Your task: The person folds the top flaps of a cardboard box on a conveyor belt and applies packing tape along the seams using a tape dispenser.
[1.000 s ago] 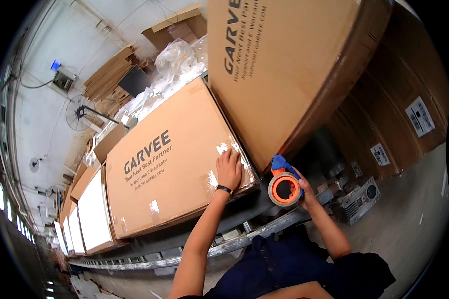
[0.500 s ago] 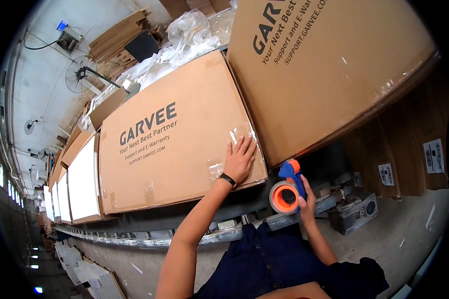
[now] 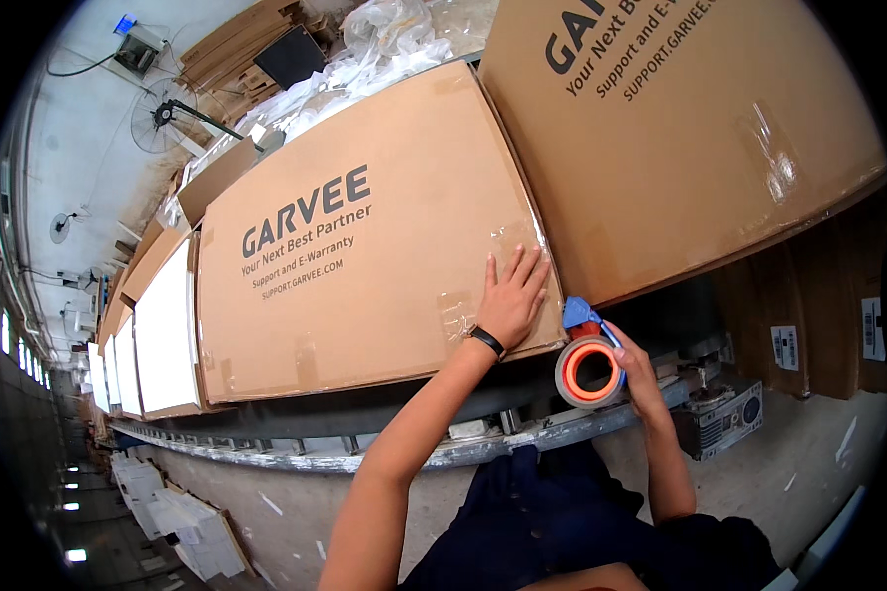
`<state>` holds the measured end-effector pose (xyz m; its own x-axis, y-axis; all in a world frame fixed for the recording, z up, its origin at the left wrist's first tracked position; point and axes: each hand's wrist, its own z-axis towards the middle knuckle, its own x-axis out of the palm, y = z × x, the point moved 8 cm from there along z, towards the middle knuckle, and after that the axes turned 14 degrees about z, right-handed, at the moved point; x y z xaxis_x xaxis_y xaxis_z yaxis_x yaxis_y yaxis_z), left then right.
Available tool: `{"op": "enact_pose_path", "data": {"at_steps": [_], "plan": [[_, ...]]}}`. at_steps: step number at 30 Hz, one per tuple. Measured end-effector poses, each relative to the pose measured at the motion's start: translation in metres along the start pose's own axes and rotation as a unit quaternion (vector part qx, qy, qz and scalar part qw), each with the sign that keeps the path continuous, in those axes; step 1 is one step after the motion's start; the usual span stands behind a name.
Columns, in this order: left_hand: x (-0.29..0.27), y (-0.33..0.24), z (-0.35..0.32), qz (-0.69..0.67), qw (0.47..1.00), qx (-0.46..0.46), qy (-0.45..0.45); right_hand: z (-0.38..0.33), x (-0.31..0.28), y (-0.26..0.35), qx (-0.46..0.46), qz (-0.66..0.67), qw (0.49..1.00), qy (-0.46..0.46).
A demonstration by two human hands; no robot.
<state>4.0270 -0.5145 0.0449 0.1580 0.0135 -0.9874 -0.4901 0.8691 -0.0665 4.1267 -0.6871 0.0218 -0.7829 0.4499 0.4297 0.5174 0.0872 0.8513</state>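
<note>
My left hand (image 3: 512,297) lies flat, fingers spread, on the near right corner of a large printed cardboard box (image 3: 355,236) sealed with clear tape. My right hand (image 3: 636,369) grips a blue tape dispenser with an orange roll (image 3: 589,366), held just off the box's right corner, below the gap to a second large cardboard box (image 3: 680,128). A dark band sits on my left wrist.
The boxes rest on a roller conveyor (image 3: 384,448). More boxes and white panels (image 3: 163,330) line up to the left. Plastic wrap and flat cardboard (image 3: 365,39) pile behind. Stacked cartons (image 3: 818,315) and a grey machine (image 3: 724,419) stand on the floor at right.
The printed box and the view have shifted so the box fills more of the frame. My left hand stays pressed on its corner; the tape dispenser has stayed close to the corner.
</note>
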Motion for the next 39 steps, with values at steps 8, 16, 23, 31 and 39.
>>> {"op": "enact_pose_path", "data": {"at_steps": [8, 16, 23, 31, 39], "plan": [[-0.004, 0.003, 0.005, -0.014, 0.999, -0.005, -0.031, -0.028, 0.019, -0.012, -0.011, 0.052, 0.997, -0.062], [-0.009, 0.021, -0.007, -0.168, 0.981, -0.014, -0.097, -0.075, 0.100, -0.034, -0.116, 0.077, 0.974, -0.181], [-0.055, 0.170, -0.168, -0.111, 0.984, 0.113, -0.082, -0.072, 0.134, -0.081, -0.177, 0.083, 0.939, -0.282], [-0.134, 0.604, -0.482, 0.166, 0.888, -0.403, 0.145, -0.070, 0.152, -0.069, -0.047, 0.087, 0.934, -0.344], [-0.121, 0.644, -0.478, 0.031, 0.961, -0.273, -0.016, -0.054, 0.181, -0.089, -0.122, 0.060, 0.928, -0.347]]}}
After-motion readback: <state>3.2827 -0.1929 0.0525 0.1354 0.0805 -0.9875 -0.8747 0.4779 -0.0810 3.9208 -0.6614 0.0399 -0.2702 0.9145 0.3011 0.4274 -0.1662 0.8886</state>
